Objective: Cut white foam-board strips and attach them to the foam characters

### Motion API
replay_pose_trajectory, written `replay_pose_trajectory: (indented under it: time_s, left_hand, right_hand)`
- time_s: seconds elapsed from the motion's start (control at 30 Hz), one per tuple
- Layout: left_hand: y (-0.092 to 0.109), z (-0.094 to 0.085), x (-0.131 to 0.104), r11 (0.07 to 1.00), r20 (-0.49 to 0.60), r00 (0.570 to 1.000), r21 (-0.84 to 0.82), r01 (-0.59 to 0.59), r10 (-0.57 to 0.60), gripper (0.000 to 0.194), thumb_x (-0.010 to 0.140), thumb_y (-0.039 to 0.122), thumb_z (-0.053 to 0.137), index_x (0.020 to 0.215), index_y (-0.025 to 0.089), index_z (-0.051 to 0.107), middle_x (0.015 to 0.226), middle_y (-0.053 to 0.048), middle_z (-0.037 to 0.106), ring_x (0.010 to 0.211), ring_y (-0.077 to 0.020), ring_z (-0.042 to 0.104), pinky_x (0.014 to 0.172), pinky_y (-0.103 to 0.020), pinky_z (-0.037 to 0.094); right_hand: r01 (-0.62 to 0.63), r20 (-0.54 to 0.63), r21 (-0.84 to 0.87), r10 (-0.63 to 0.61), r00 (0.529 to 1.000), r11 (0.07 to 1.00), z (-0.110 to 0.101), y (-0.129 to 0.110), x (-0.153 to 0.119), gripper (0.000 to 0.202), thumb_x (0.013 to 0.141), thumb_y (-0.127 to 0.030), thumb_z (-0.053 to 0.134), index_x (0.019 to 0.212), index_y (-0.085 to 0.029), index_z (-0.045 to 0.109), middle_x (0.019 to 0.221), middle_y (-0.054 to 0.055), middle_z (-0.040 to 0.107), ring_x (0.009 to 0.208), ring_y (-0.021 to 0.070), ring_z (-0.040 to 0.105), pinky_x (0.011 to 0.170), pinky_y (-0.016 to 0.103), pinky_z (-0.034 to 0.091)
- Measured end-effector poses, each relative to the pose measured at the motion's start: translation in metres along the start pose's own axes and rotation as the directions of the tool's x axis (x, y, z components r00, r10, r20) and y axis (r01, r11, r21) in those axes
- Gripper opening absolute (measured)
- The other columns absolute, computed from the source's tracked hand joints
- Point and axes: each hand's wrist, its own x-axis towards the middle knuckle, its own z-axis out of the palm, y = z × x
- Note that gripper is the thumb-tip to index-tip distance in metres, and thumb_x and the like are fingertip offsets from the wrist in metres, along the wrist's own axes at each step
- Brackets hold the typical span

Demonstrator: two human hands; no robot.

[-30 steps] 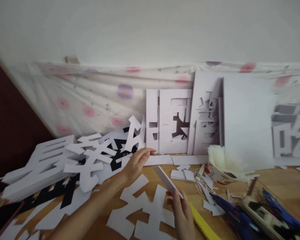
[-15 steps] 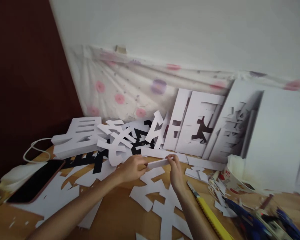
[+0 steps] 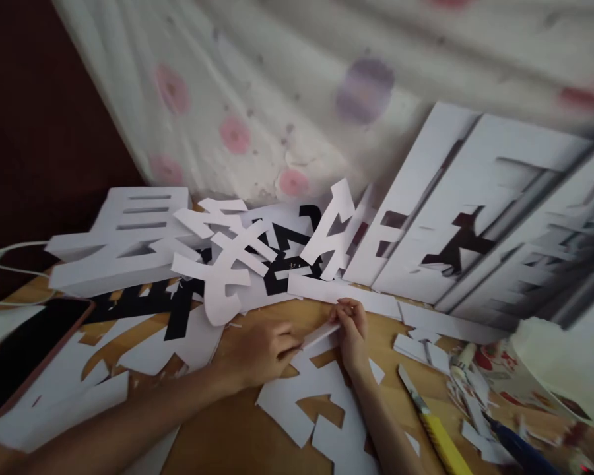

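at the far left a phone [image 3: 34,359] lies near a white cable [image 3: 14,247]; behind it rests a thick white character [image 3: 109,224] with side walls along its edges, which looks like the most finished piece in view. next to it, black cut-outs [image 3: 129,303] and a flat white character [image 3: 221,290] overlap in a heap on the bench [image 3: 218,429]; these show no walls, so, judging by that alone, the work stands partway. further right, the left hand [image 3: 262,353] has its fingers drawn together at one end of a narrow white strip [image 3: 321,335], apparently pinching it, though the exact contact is blurred. the strip slants between the two hands, over a flat cut-out [image 3: 287,402] that has no walls either; whether strip and cut-out touch cannot be told. the right hand [image 3: 351,333] is clamped on the strip's other end, thumb and fingers with hardly a gap between them. beyond it, white boards [image 3: 410,185] with shapes cut through them lean at the patterned cloth [image 3: 277,99]; in front lie paper scraps [image 3: 413,348], a yellow-handled knife [image 3: 431,419] with its blade out, a printed tub [image 3: 505,363] and part of a blue tool [image 3: 519,442].
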Motion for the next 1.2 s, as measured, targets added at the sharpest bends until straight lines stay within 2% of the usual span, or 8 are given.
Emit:
replay_pose_trajectory:
  time_s: [0.1, 0.3, 0.43, 0.6, 0.77, 0.93, 1.1, 1.2]
  left_hand:
    - [0.006, 0.009, -0.007, 0.994, -0.136, 0.988, 0.084, -0.065, 0.076, 0.021, 0.093, 0.012, 0.049, 0.097, 0.017, 0.069, 0.077, 0.000, 0.063, 0.062, -0.0111, 0.058, 0.057, -0.023, 0.044]
    - [0.011, 0.026, -0.006, 0.960, -0.240, 0.959, 0.268, -0.082, 0.149, 0.019, 0.094, 0.020, 0.050, 0.099, 0.011, 0.065, 0.067, -0.001, 0.059, 0.052, -0.0157, 0.057, 0.042, -0.028, 0.043]
    - [0.013, 0.027, -0.004, 0.940, -0.194, 0.955, 0.299, -0.162, 0.227, 0.022, 0.092, 0.007, 0.047, 0.105, 0.005, 0.064, 0.061, 0.001, 0.056, 0.045, -0.0143, 0.052, 0.035, -0.029, 0.036]
    - [0.012, 0.015, 0.003, 0.964, -0.153, 0.970, 0.218, -0.153, 0.188, 0.021, 0.094, 0.005, 0.046, 0.104, 0.004, 0.064, 0.060, 0.002, 0.056, 0.049, -0.0125, 0.052, 0.037, -0.026, 0.037]
    - [0.005, 0.003, 0.016, 0.992, -0.031, 0.992, 0.029, -0.125, 0.126, 0.029, 0.099, 0.009, 0.038, 0.086, 0.012, 0.064, 0.061, 0.003, 0.058, 0.050, -0.0085, 0.052, 0.042, -0.022, 0.039]
    - [-0.004, -0.007, 0.025, 0.991, -0.040, 0.991, 0.042, -0.126, 0.128, 0.028, 0.094, 0.008, 0.050, 0.068, 0.017, 0.057, 0.055, 0.008, 0.051, 0.045, -0.0055, 0.043, 0.038, -0.022, 0.028]
    - [-0.008, -0.002, 0.018, 0.971, -0.097, 0.980, 0.180, -0.156, 0.175, 0.030, 0.087, 0.003, 0.051, 0.061, 0.017, 0.053, 0.053, 0.005, 0.047, 0.048, -0.0106, 0.041, 0.040, -0.029, 0.026]
    - [-0.010, 0.006, 0.012, 0.958, -0.166, 0.961, 0.223, -0.181, 0.221, 0.020, 0.083, 0.002, 0.055, 0.068, 0.014, 0.060, 0.055, 0.005, 0.046, 0.047, -0.0106, 0.040, 0.038, -0.028, 0.026]
  right_hand:
    - [0.012, -0.077, -0.009, -0.013, 0.997, 1.000, 0.004, 0.001, -0.004, 0.027, 0.089, -0.045, 0.058, 0.101, -0.024, 0.047, 0.058, -0.009, 0.048, 0.056, 0.0127, 0.044, 0.058, 0.026, 0.035]
    - [0.040, -0.188, -0.168, -0.072, 0.980, 0.985, 0.013, -0.008, -0.005, 0.026, 0.099, -0.047, 0.045, 0.093, -0.022, 0.050, 0.052, -0.009, 0.050, 0.046, 0.0098, 0.043, 0.048, 0.022, 0.035]
    - [0.017, -0.181, -0.130, -0.041, 0.983, 0.991, 0.020, -0.009, 0.002, 0.027, 0.100, -0.042, 0.043, 0.086, -0.021, 0.052, 0.049, -0.006, 0.054, 0.043, 0.0108, 0.047, 0.046, 0.022, 0.038]
    - [0.063, -0.247, 0.046, -0.050, 0.968, 0.997, 0.031, -0.009, 0.014, 0.025, 0.095, -0.028, 0.043, 0.074, -0.020, 0.055, 0.038, -0.007, 0.045, 0.034, 0.0102, 0.038, 0.042, 0.021, 0.034]
    - [-0.113, -0.196, 0.150, 0.142, 0.970, 0.982, 0.040, -0.010, 0.023, 0.031, 0.092, -0.036, 0.044, 0.066, -0.022, 0.051, 0.034, -0.007, 0.036, 0.032, 0.0087, 0.027, 0.038, 0.019, 0.024]
    - [-0.082, -0.159, 0.235, 0.122, 0.980, 0.969, 0.039, -0.008, 0.023, 0.033, 0.086, -0.043, 0.050, 0.060, -0.022, 0.050, 0.033, -0.007, 0.035, 0.031, 0.0094, 0.026, 0.034, 0.019, 0.021]
    - [-0.090, -0.223, 0.186, 0.131, 0.966, 0.978, 0.038, -0.005, 0.027, 0.029, 0.086, -0.040, 0.047, 0.063, -0.023, 0.052, 0.034, -0.007, 0.038, 0.030, 0.0098, 0.029, 0.036, 0.020, 0.026]
    - [-0.066, -0.315, 0.091, 0.092, 0.945, 0.994, 0.040, -0.004, 0.031, 0.018, 0.088, -0.030, 0.048, 0.072, -0.023, 0.051, 0.038, -0.009, 0.041, 0.034, 0.0104, 0.034, 0.039, 0.020, 0.030]
